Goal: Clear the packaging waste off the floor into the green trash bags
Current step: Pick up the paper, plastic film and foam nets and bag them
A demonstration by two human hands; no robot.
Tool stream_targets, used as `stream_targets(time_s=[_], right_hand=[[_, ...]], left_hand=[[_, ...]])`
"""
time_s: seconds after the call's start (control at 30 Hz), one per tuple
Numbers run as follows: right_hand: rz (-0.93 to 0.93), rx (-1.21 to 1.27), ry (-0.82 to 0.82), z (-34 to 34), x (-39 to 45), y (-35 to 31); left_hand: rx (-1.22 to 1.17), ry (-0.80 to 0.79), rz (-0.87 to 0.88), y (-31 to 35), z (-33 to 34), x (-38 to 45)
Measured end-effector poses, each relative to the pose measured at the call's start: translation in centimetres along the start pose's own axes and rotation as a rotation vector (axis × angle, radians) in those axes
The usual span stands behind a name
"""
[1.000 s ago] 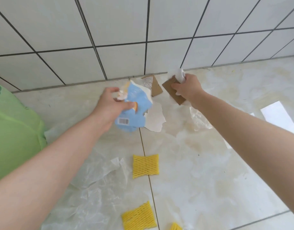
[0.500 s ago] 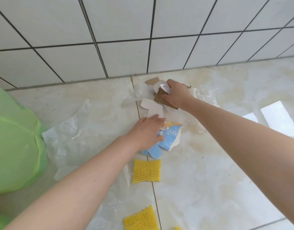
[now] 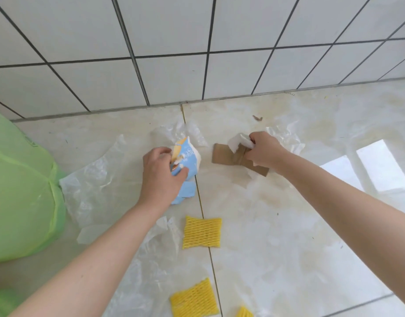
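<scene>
My left hand [image 3: 161, 177] grips a torn blue and white wrapper [image 3: 187, 161] just above the floor tiles. To its right, my right hand [image 3: 263, 148] is closed on brown cardboard pieces [image 3: 229, 155] and a scrap of white paper [image 3: 239, 141]. A full green trash bag [image 3: 21, 195] stands at the left edge. Clear plastic film [image 3: 96, 181] lies crumpled between the bag and my left hand. Yellow foam nets rest nearer me: one [image 3: 202, 232] below my left hand, another [image 3: 194, 298] lower down, a third [image 3: 243, 313] cut off at the bottom.
A white tiled wall [image 3: 174, 42] rises just behind the waste. More clear film [image 3: 286, 138] lies behind my right hand and thin film [image 3: 158, 266] under my left forearm. Bright window reflections [image 3: 379, 170] shine on the floor at right. A small brown scrap [image 3: 257, 118] sits by the wall.
My left hand pressed the blue wrapper down to the floor, then gathered and lifted it again. My right hand drew the cardboard and white paper away from the wall.
</scene>
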State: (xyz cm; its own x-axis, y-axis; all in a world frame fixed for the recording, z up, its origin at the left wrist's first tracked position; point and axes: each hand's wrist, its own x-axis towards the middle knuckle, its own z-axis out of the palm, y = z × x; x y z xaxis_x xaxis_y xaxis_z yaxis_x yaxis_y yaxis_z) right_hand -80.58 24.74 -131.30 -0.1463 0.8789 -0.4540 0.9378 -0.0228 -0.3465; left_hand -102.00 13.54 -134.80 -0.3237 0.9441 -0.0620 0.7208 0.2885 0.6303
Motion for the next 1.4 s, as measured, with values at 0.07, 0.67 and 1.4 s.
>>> stream_targets(time_s=[0.07,0.67,1.4], right_hand=[[-0.004,-0.05,0.048,0.7,0.5,-0.9],[0.027,0.053,-0.026,4.9,-5.5,-1.3],[-0.422,0.429,-0.027,0.8,-27.2,-12.7]], left_hand=[[0.035,-0.067,-0.022,0.0,0.4,0.3],[-0.099,-0.292,-0.114,2.3,0.0,-0.8],[-0.634,0.206,-0.192,3.1,-23.2,-18.1]])
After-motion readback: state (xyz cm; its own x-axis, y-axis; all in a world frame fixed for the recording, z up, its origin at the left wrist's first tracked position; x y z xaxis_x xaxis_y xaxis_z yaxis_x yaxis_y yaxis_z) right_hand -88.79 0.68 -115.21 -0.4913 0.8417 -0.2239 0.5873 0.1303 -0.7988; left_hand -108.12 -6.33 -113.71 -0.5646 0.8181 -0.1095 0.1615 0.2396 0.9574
